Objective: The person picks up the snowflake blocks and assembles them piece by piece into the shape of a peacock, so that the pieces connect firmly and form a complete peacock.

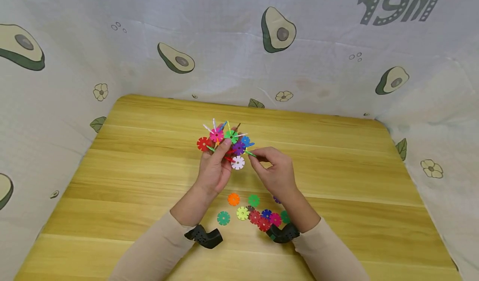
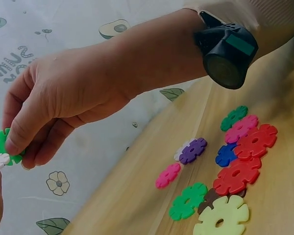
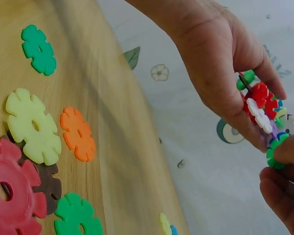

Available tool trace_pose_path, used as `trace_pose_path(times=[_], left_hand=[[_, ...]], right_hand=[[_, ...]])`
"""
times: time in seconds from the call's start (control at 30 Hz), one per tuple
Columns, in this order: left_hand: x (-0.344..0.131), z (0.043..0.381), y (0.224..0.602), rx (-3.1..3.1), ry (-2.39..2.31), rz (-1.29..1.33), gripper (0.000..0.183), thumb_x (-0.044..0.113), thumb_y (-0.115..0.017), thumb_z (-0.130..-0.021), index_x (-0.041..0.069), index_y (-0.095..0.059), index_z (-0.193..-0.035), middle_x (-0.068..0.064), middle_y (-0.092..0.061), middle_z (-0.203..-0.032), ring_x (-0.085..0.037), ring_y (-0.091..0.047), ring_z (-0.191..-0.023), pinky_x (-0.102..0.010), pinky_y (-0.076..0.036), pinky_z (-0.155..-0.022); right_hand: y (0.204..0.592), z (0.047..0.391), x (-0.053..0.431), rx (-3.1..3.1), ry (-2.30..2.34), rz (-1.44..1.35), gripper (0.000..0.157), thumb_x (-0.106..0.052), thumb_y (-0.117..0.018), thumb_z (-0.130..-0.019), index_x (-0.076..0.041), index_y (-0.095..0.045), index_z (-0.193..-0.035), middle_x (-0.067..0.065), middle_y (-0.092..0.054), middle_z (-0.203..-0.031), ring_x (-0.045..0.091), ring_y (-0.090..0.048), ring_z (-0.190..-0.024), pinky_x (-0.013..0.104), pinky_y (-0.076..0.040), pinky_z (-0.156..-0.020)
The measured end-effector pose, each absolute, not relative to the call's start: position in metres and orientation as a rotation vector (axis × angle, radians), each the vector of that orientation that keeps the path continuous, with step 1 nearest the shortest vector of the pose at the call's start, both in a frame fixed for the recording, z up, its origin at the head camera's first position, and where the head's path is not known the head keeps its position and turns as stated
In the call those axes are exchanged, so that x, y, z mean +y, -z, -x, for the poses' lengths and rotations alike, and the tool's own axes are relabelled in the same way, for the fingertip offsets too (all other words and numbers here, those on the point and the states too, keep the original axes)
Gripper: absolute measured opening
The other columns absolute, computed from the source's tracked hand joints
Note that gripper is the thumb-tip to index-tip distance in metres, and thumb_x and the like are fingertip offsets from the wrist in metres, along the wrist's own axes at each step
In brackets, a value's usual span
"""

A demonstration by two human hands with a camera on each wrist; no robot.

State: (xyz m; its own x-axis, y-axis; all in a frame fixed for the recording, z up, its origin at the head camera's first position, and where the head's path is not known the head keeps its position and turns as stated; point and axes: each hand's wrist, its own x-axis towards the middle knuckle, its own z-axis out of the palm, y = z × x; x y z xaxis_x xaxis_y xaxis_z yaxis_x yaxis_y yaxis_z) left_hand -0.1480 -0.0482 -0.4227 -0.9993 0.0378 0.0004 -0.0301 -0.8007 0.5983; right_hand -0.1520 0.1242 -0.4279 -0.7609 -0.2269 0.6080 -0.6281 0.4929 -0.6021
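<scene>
My left hand [image 1: 214,171] grips a cluster of interlocked notched plastic discs [image 1: 213,134] in many colours, its thumb lying across the front. A red disc [image 1: 203,144] sticks out at the cluster's left and a white disc [image 1: 235,164] at its lower end. Thumb and fingers of my right hand [image 1: 277,168] pinch a green disc [image 1: 251,153], seen edge-on at the cluster's right side. In the left wrist view this green disc [image 2: 1,142] overlaps the white one. The left palm hides part of the cluster.
Loose notched discs lie on the wooden table [image 1: 131,168] below my hands, among them an orange one [image 1: 231,196], a yellow one [image 1: 240,210] and a teal one [image 1: 220,218]. Several overlap in a heap beside my right forearm. A printed cloth [image 1: 224,31] hangs behind the table.
</scene>
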Motion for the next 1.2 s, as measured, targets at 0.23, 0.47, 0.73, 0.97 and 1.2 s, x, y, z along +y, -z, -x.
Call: trace_pose_path(times=[0.23, 0.47, 0.73, 0.97, 1.2], left_hand=[[-0.047, 0.146, 0.423, 1.007, -2.956, -0.008, 0.049, 0.004, -0.049, -0.106, 0.012, -0.041, -0.154, -0.013, -0.058, -0.148, -0.025, -0.06, -0.134, -0.027, -0.048, -0.112], [-0.044, 0.146, 0.424, 1.072, -2.911, -0.023, 0.049, 0.003, -0.048, -0.106, 0.012, -0.041, -0.154, -0.011, -0.058, -0.149, -0.017, -0.061, -0.132, -0.025, -0.051, -0.109], [-0.041, 0.145, 0.428, 1.131, -2.881, -0.002, 0.05, 0.003, -0.049, -0.105, 0.007, -0.039, -0.154, -0.009, -0.065, -0.14, -0.012, -0.068, -0.12, -0.02, -0.057, -0.098], [-0.046, 0.147, 0.427, 1.132, -2.883, -0.021, 0.05, 0.004, -0.049, -0.106, 0.007, -0.038, -0.154, -0.005, -0.069, -0.135, -0.016, -0.065, -0.127, -0.024, -0.053, -0.106], [-0.058, 0.154, 0.423, 1.141, -2.943, -0.022, 0.046, 0.007, -0.052, -0.105, 0.008, -0.044, -0.15, -0.011, -0.065, -0.141, -0.022, -0.064, -0.129, -0.03, -0.053, -0.108]], right_hand=[[0.429, 0.152, 0.124, -2.236, -1.061, -0.732, 0.015, 0.002, -0.083, -0.081, -0.004, -0.077, -0.093, 0.008, -0.078, -0.088, 0.02, -0.076, -0.078, 0.03, -0.064, -0.074], [0.428, 0.151, 0.123, -2.226, -1.018, -0.759, 0.012, 0.002, -0.082, -0.082, -0.003, -0.078, -0.092, 0.009, -0.078, -0.087, 0.021, -0.076, -0.079, 0.029, -0.064, -0.076], [0.427, 0.151, 0.124, -2.212, -0.957, -0.786, 0.013, 0.005, -0.082, -0.08, -0.001, -0.077, -0.09, 0.01, -0.078, -0.086, 0.023, -0.075, -0.079, 0.034, -0.065, -0.074], [0.423, 0.149, 0.123, -2.303, -0.958, -0.832, 0.016, -0.002, -0.085, -0.08, -0.003, -0.077, -0.093, 0.009, -0.078, -0.089, 0.02, -0.076, -0.08, 0.034, -0.065, -0.072], [0.409, 0.156, 0.147, -2.963, -1.14, -0.578, 0.034, -0.018, -0.08, -0.09, -0.005, -0.071, -0.119, 0.013, -0.074, -0.115, 0.028, -0.073, -0.1, 0.044, -0.063, -0.087]])
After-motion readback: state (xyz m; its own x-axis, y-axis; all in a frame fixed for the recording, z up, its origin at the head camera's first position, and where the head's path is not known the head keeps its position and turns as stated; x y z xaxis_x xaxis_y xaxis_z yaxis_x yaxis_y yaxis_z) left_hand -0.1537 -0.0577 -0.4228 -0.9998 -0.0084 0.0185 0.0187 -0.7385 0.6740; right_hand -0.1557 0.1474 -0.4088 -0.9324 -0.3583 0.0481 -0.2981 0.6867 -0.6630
